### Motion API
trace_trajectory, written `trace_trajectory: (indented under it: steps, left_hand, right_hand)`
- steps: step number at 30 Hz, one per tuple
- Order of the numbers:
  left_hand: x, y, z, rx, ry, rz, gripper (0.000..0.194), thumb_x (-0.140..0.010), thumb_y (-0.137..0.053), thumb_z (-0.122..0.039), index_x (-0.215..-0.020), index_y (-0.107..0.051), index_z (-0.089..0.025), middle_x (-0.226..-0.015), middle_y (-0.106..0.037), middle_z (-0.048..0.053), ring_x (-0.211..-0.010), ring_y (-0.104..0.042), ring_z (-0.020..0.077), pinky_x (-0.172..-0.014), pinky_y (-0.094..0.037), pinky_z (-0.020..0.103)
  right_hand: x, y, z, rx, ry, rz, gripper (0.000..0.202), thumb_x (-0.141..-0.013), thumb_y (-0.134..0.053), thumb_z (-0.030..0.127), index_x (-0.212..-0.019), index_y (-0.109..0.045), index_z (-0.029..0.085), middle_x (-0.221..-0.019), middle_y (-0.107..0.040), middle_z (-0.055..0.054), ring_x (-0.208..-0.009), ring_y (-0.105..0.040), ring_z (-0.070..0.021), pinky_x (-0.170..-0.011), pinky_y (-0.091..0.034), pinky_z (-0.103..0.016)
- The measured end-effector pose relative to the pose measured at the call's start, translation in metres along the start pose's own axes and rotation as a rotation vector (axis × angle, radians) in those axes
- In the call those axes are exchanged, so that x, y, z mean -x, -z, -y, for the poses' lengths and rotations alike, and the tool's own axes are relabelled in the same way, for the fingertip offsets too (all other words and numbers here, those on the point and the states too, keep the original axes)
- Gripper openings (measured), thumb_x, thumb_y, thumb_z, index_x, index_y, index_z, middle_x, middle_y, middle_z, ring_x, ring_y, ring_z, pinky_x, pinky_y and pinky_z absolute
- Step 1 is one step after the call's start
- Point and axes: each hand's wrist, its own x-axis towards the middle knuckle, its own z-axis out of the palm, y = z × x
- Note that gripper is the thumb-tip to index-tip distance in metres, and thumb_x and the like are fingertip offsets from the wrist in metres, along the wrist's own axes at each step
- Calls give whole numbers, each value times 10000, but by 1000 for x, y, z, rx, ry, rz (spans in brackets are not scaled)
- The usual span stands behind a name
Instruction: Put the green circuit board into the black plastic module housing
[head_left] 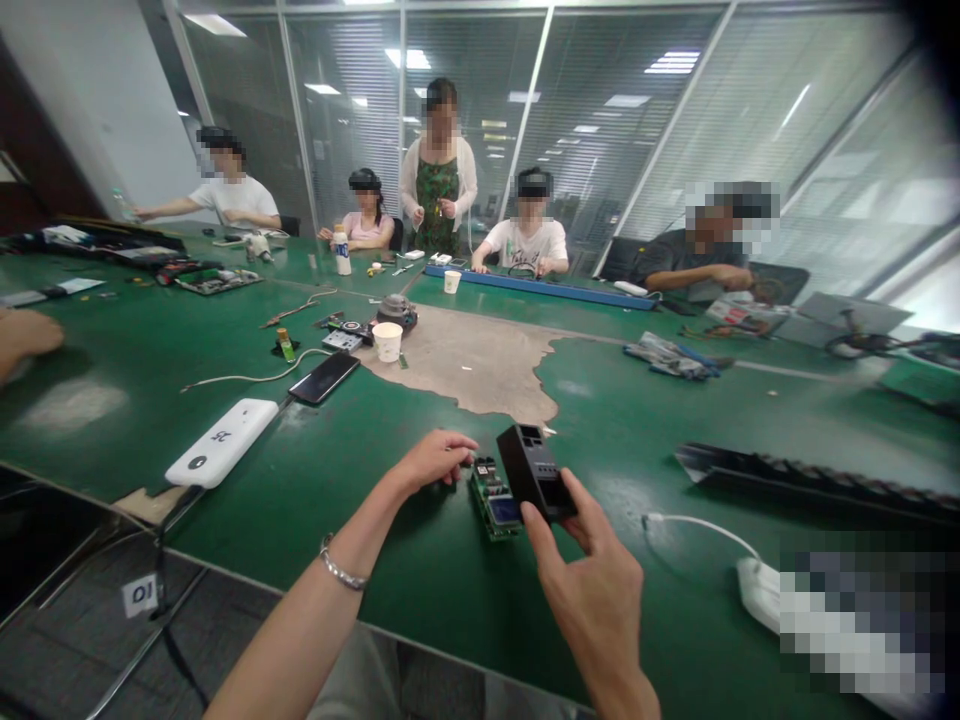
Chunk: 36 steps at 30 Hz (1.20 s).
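Observation:
A black plastic housing (534, 470) with square and small openings is tilted in my right hand (592, 570), thumb on one side and fingers on the other. Just left of it, a green circuit board (491, 500) with a small blue display lies on the table. My left hand (435, 462), a silver bracelet at its wrist, rests by the board's far left corner. Its fingers are curled inward, and whatever they may hold is hidden beneath them.
A white power bank (223, 443), a dark phone (325, 378) and a paper cup (388, 342) stand on the green table (300, 540), left of a bare patch. A black strip (817, 482) lies at right. Several co-workers sit across; another person's hand (30, 335) is at left.

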Motion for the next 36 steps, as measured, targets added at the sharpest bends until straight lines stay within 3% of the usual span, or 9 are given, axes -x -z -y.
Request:
trace_trajectory:
  steps: [6,9,11,16,21,25,31,36]
  left_hand:
    - [1,-1,-1,2,6,8,385,-852,-532,-253,-1186,-670,-119,-875,-689,80,-544,-584,77,-457,-455,166]
    - [1,-1,-1,-21,6,13,388,-862,-530,-256,-1199,-666,-121,-744,-665,47,-515,-570,83,-459,-456,176]
    - [0,-1,0,-35,10,13,394,-866,-529,-261,-1209,-662,-120,-662,-632,23,-497,-558,84,-461,-455,179]
    - [-1,-1,1,-30,10,15,402,-861,-539,-267,-1214,-656,-116,-689,-641,29,-516,-571,87,-475,-464,185]
    - [1,-1,-1,-21,24,20,402,-857,-542,-269,-1216,-651,-124,-737,-659,35,-538,-578,87,-484,-465,189]
    - [7,-1,-11,-14,21,19,409,-856,-546,-269,-1214,-651,-103,-693,-636,20,-541,-564,92,-496,-469,201]
    - [5,-3,-13,-4,42,27,411,-831,-561,-258,-1200,-659,-106,-656,-614,0,-507,-532,80,-482,-446,188]
    - [1,-3,-5,-22,21,17,413,-823,-545,-253,-1198,-661,-124,-642,-600,-8,-493,-523,78,-466,-433,178]
  right_hand:
    - [-1,14,-53,173,-67,-29,687,-821,-549,637,-1344,-559,191,-1092,-721,-133,-879,-715,-306,-832,-542,-443]
    - [4,16,-79,268,-113,-40,736,-815,-515,688,-1358,-551,191,-1111,-712,-147,-920,-703,-336,-832,-538,-476]
    - [7,18,-91,314,-131,-31,754,-810,-505,706,-1360,-549,192,-1113,-709,-149,-943,-695,-348,-833,-536,-480]
    - [12,19,-102,366,-152,53,770,-823,-482,701,-1364,-536,157,-1107,-701,-167,-932,-693,-343,-828,-542,-473]
    - [11,17,-102,365,-114,85,826,-834,-443,698,-1382,-502,83,-1190,-657,-215,-1031,-656,-367,-878,-525,-495]
    - [10,19,-92,304,-170,80,816,-823,-443,705,-1364,-537,102,-1150,-679,-204,-996,-670,-371,-877,-520,-519]
    - [7,26,-48,-27,-264,-11,710,-785,-602,644,-1349,-565,215,-1109,-717,-123,-920,-708,-303,-853,-546,-457]
    - [7,14,-22,-270,-234,131,650,-815,-637,550,-1345,-564,180,-1214,-673,-134,-906,-714,-257,-829,-578,-390]
